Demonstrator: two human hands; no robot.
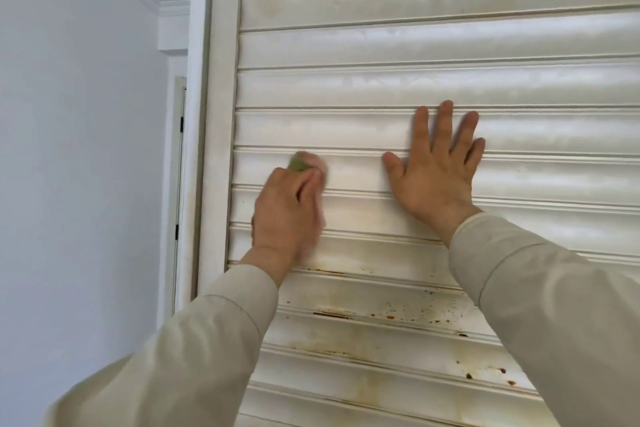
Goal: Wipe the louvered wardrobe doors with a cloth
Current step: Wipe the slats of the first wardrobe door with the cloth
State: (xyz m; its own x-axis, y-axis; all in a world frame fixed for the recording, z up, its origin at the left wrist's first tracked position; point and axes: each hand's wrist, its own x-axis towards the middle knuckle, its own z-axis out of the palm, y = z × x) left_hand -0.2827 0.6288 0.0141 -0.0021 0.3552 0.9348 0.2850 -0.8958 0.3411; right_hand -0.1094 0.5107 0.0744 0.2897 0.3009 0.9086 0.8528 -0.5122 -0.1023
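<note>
While the louvered door point(381, 80) fills most of the head view, one white panel of horizontal slats, its upper slats show only faint smears and its lower slats carry brown spots and yellowish stains point(391, 314). Cloth point(299, 163): small, greenish, bunched, pressed to a slat near the door's left stile, mostly covered by the hand and blurred. Left hand point(287, 208): fingers curled round the cloth, gripping it. Right hand point(438, 166): flat on the slats just beside, fingers straight and spread, holding nothing, apparently steadying the panel. Advice for the step: run the cloth along each slat's length, work into the grooves between slats, then move down to the stained rows, which probably need firmer rubbing. Beyond: pale sleeves, white frame point(202, 114), pale wall point(76, 114), a narrow door edge point(180, 184). Hidden: the door's right side, top and bottom are cut off; the cloth's true size cannot be told.
</note>
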